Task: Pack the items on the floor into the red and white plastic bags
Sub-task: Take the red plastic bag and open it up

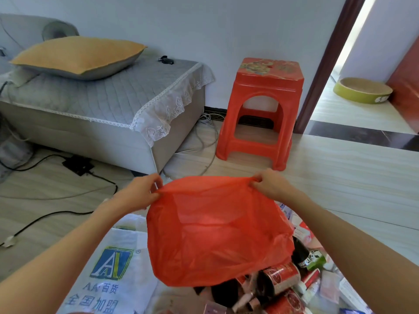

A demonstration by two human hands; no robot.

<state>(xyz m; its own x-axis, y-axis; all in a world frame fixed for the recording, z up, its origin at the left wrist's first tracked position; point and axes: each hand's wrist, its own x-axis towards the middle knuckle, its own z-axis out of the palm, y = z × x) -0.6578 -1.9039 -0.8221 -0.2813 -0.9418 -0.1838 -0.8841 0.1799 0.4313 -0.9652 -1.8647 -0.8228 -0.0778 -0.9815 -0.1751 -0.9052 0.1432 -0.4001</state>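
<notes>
A red plastic bag (217,230) hangs in front of me, stretched between both hands at its top edge. My left hand (140,191) pinches its left corner and my right hand (269,184) pinches its right corner. Below the bag on the floor lies a white plastic bag (108,275) with a blue and yellow logo and blue print. To its right is a heap of items: red-labelled cans (281,277), a dark bottle (301,254), small boxes (301,230) and tubes. The red bag hides part of the heap.
A grey sofa (97,105) with a yellow cushion (79,55) stands at the left. A red plastic stool (263,109) is by the wall ahead. Black and white cables (56,216) trail over the floor at left. A doorway opens at the right.
</notes>
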